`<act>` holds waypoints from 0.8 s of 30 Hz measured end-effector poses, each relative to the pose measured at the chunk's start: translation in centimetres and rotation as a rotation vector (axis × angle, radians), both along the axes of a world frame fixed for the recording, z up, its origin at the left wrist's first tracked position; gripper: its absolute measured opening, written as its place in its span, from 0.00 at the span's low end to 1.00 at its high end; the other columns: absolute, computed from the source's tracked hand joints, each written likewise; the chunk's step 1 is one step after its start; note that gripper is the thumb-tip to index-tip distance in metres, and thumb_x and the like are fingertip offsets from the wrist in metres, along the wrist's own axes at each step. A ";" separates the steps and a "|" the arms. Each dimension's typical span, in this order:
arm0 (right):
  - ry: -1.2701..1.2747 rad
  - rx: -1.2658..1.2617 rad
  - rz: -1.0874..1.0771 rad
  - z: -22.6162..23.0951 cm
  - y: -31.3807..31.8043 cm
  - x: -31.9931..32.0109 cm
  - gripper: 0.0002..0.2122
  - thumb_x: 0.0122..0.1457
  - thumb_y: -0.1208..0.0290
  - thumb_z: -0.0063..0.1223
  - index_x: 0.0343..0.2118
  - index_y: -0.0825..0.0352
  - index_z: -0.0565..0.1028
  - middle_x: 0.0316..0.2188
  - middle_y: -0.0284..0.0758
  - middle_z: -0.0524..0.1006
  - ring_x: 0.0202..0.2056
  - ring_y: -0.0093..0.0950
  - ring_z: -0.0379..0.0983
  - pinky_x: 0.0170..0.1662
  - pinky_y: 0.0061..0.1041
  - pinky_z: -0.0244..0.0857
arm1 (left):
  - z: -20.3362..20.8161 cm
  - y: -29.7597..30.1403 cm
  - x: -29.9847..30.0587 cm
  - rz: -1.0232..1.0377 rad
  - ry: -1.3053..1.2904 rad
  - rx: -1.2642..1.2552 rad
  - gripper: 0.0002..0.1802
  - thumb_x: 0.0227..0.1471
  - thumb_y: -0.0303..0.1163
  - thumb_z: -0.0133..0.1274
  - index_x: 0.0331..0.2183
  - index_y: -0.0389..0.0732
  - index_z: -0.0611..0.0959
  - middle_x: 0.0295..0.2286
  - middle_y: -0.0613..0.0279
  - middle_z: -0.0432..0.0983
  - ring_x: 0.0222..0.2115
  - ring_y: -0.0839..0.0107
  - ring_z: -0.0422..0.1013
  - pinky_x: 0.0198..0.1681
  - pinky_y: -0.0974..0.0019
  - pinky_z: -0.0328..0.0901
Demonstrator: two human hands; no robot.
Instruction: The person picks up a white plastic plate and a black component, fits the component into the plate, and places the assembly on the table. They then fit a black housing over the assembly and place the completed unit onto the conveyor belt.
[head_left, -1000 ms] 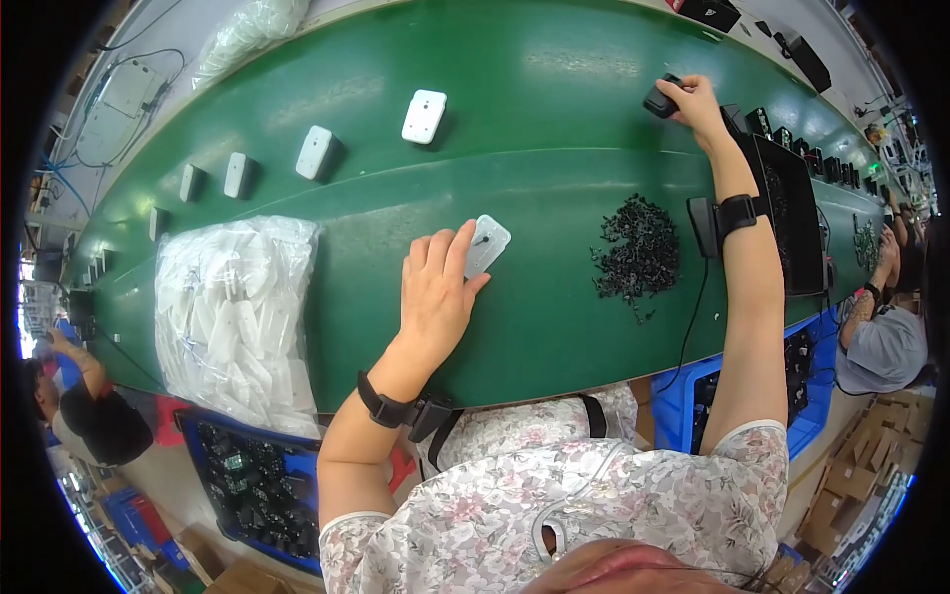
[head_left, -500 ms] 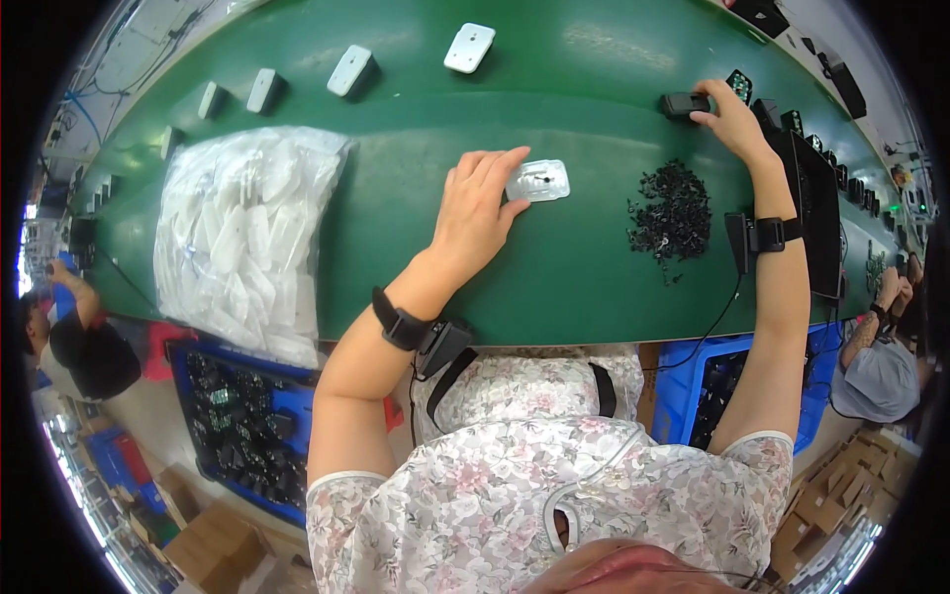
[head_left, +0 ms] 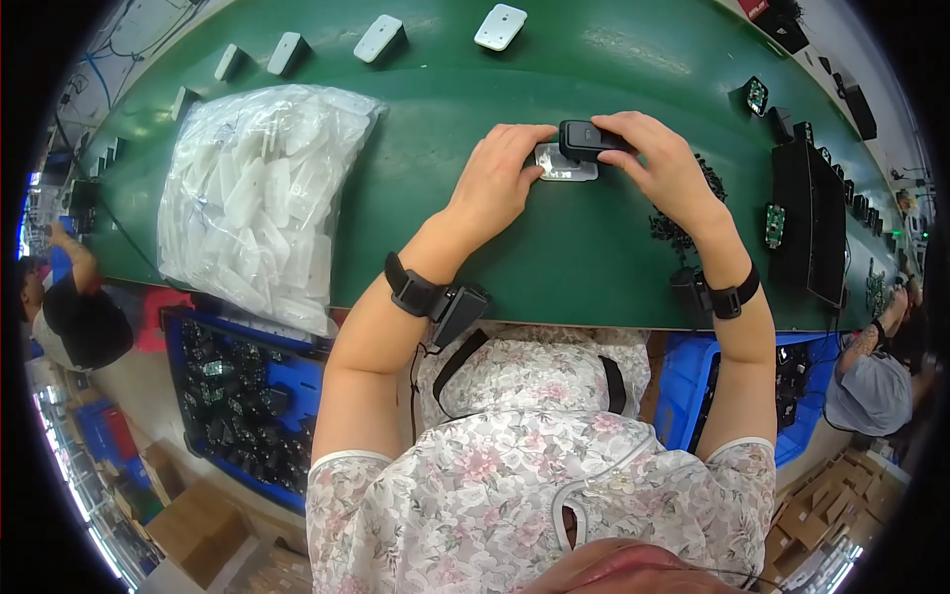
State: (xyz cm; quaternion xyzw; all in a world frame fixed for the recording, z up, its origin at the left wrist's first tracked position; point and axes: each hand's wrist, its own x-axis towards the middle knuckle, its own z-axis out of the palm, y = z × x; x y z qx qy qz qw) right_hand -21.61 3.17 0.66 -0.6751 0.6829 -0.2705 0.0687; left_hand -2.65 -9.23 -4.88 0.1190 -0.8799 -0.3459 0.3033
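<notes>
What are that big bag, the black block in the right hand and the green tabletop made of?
Bag: thin, clear plastic film, creased and glinting. Black block: probably moulded plastic, smooth with a faint sheen. Tabletop: smooth and green, perhaps rubber or vinyl sheet; soft highlights leave that open.

A long, glossy green table stretches across the room, pale reflections on its far half. Past its upper-left edge lies a light grey surface. Brown cardboard boxes flank the pale beige floor, near bright white light strips.
</notes>
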 end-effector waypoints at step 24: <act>0.485 -0.140 0.026 -2.8 0.2 3.5 0.19 0.46 0.72 0.58 0.44 0.65 0.73 0.36 0.34 0.72 0.34 0.29 0.71 0.31 0.26 0.69 | 0.7 1.1 1.3 0.017 -0.237 -0.385 0.26 0.44 0.23 0.51 0.49 0.38 0.72 0.50 0.59 0.68 0.51 0.63 0.65 0.52 0.62 0.59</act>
